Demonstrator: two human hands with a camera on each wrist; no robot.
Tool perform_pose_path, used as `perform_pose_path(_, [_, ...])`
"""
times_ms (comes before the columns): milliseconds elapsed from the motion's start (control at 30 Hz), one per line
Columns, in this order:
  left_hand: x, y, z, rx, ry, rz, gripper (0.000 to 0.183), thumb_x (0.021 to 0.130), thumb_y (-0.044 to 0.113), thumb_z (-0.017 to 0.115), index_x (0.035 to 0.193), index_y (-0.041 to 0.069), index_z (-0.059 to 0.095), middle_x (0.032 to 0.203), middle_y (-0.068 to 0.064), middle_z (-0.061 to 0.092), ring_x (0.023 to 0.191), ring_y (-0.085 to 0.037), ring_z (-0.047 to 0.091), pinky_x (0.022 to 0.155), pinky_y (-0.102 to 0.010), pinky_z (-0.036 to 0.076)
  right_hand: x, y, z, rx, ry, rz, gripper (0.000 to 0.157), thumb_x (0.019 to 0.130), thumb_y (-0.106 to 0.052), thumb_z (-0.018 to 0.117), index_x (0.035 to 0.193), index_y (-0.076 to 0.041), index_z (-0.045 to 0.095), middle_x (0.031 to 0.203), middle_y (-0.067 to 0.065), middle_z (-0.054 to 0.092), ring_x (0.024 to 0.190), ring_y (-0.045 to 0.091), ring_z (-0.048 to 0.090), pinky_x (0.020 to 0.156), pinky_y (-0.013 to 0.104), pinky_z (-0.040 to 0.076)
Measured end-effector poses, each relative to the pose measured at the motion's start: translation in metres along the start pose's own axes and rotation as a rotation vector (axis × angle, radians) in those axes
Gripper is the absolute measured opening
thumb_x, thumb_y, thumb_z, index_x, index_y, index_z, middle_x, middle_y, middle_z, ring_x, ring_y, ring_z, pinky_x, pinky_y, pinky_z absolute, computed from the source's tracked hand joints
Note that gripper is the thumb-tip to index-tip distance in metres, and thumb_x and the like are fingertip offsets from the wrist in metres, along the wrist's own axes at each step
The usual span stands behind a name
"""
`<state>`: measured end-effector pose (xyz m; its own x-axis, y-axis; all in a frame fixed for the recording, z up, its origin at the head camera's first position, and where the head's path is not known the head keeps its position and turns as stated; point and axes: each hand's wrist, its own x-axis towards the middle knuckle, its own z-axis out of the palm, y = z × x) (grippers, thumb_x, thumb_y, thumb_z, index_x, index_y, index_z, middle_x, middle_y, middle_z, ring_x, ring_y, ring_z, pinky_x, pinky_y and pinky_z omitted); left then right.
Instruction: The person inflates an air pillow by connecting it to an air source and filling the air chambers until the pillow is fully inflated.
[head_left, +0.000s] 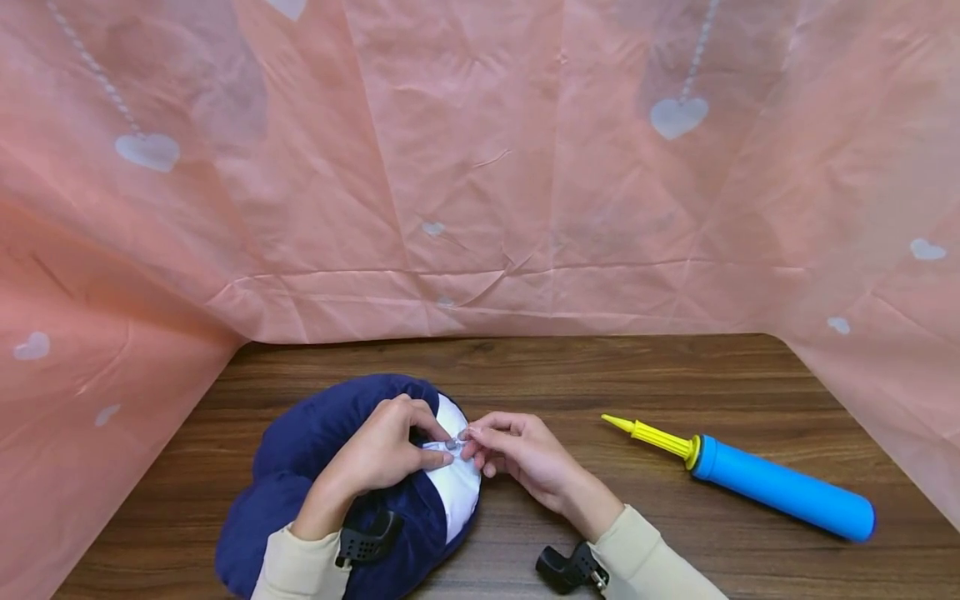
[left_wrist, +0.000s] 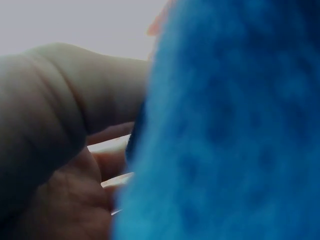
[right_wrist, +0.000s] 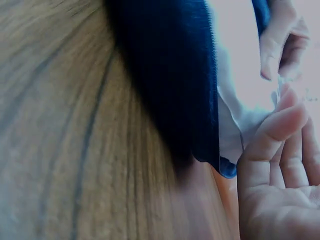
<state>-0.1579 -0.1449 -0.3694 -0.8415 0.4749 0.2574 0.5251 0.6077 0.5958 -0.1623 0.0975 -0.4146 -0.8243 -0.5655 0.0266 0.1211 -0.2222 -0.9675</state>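
Note:
A plump navy plush pillow (head_left: 322, 421), curved like a neck pillow, lies at the left front of the table. Its cover is parted on the right side, where a white inner lining (head_left: 459, 498) shows. On that white part sits a small clear valve (head_left: 452, 444). My left hand (head_left: 382, 446) reaches over the pillow and pinches beside the valve with thumb and forefinger. From the other side, my right hand (head_left: 525, 454) pinches the valve's tip between thumb and fingertips. Blurred blue plush fabric (left_wrist: 225, 125) blocks much of the left wrist view.
A blue hand pump (head_left: 783, 487) with a yellow nozzle (head_left: 660, 442) lies on the wooden table (head_left: 525, 375) to the right. Pink cloth (head_left: 480, 167) printed with white hearts hangs behind and along both sides.

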Motion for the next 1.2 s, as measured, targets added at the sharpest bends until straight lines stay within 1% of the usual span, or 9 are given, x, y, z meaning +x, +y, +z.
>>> perform_pose_path(67, [-0.001, 0.016, -0.007, -0.001, -0.012, -0.009, 0.012, 0.081, 0.022, 0.095, 0.090, 0.021, 0.088, 0.089, 0.014, 0.077, 0.092, -0.011, 0.060, 0.083, -0.030, 0.046, 0.001, 0.000, -0.001, 0.035, -0.014, 0.019, 0.013, 0.108, -0.015, 0.063, 0.109, -0.008, 0.074, 0.093, -0.003, 0.078, 0.080, 0.006, 0.068, 0.070, 0.018, 0.054])
perform_pose_path(167, [-0.002, 0.026, -0.011, 0.011, -0.032, -0.040, 0.012, 0.082, 0.021, 0.095, 0.091, 0.019, 0.088, 0.089, 0.012, 0.077, 0.092, -0.010, 0.059, 0.084, -0.028, 0.045, 0.001, 0.001, -0.001, 0.074, -0.022, 0.044, 0.013, 0.108, -0.013, 0.062, 0.104, -0.015, 0.075, 0.092, -0.005, 0.078, 0.079, 0.005, 0.066, 0.071, 0.018, 0.054])
perform_pose_path(433, [-0.001, 0.024, -0.009, -0.002, -0.031, -0.037, 0.012, 0.081, 0.019, 0.095, 0.091, 0.019, 0.088, 0.088, 0.012, 0.077, 0.092, -0.009, 0.060, 0.084, -0.028, 0.046, 0.004, 0.004, -0.001, 0.123, -0.014, 0.113, 0.018, 0.108, -0.013, 0.061, 0.100, -0.020, 0.076, 0.090, -0.006, 0.075, 0.076, 0.004, 0.061, 0.068, 0.019, 0.051])
perform_pose_path(567, [0.000, 0.005, -0.001, -0.011, -0.003, 0.011, 0.012, 0.081, 0.022, 0.095, 0.090, 0.023, 0.088, 0.088, 0.014, 0.076, 0.090, -0.009, 0.059, 0.081, -0.029, 0.045, 0.006, 0.002, 0.001, 0.039, 0.001, 0.113, 0.007, 0.103, -0.013, 0.069, 0.106, -0.014, 0.075, 0.086, -0.006, 0.073, 0.073, 0.004, 0.061, 0.067, 0.018, 0.051])
perform_pose_path(733, [0.006, -0.036, 0.017, 0.016, 0.012, 0.048, 0.014, 0.080, 0.036, 0.096, 0.089, 0.040, 0.085, 0.089, 0.026, 0.073, 0.090, -0.005, 0.057, 0.081, -0.028, 0.045, 0.007, 0.002, 0.004, -0.054, 0.022, 0.079, 0.017, 0.102, -0.014, 0.072, 0.112, -0.001, 0.073, 0.084, -0.005, 0.073, 0.072, 0.005, 0.061, 0.067, 0.018, 0.051])
perform_pose_path(833, [0.008, -0.049, 0.022, 0.032, -0.003, 0.032, 0.017, 0.080, 0.043, 0.095, 0.088, 0.050, 0.082, 0.089, 0.033, 0.071, 0.091, -0.003, 0.057, 0.083, -0.028, 0.046, 0.007, 0.003, 0.004, -0.076, 0.031, 0.054, 0.020, 0.102, -0.012, 0.071, 0.114, 0.004, 0.072, 0.085, -0.005, 0.074, 0.071, 0.004, 0.060, 0.064, 0.017, 0.049])
perform_pose_path(933, [0.008, -0.051, 0.023, 0.045, -0.015, 0.032, 0.018, 0.081, 0.044, 0.095, 0.087, 0.053, 0.080, 0.089, 0.034, 0.070, 0.090, -0.003, 0.057, 0.082, -0.029, 0.046, 0.008, 0.006, 0.005, -0.086, 0.033, 0.036, 0.017, 0.103, -0.011, 0.071, 0.113, 0.002, 0.072, 0.085, -0.006, 0.075, 0.069, 0.004, 0.057, 0.061, 0.017, 0.046])
perform_pose_path(1167, [0.000, 0.025, -0.007, 0.026, -0.045, 0.013, 0.005, 0.083, 0.016, 0.093, 0.085, 0.017, 0.088, 0.084, 0.012, 0.076, 0.084, -0.007, 0.054, 0.077, -0.025, 0.043, 0.008, 0.010, 0.005, -0.053, 0.008, 0.012, 0.007, 0.102, -0.007, 0.069, 0.108, -0.005, 0.070, 0.086, -0.007, 0.078, 0.066, 0.003, 0.053, 0.058, 0.017, 0.041])
perform_pose_path(1200, [0.000, 0.025, -0.007, 0.023, -0.044, 0.015, 0.006, 0.083, 0.016, 0.093, 0.085, 0.016, 0.088, 0.084, 0.011, 0.076, 0.084, -0.007, 0.054, 0.077, -0.025, 0.044, 0.008, 0.010, 0.005, -0.051, 0.006, 0.005, 0.006, 0.102, -0.007, 0.069, 0.107, -0.006, 0.070, 0.085, -0.007, 0.078, 0.066, 0.003, 0.053, 0.058, 0.017, 0.041])
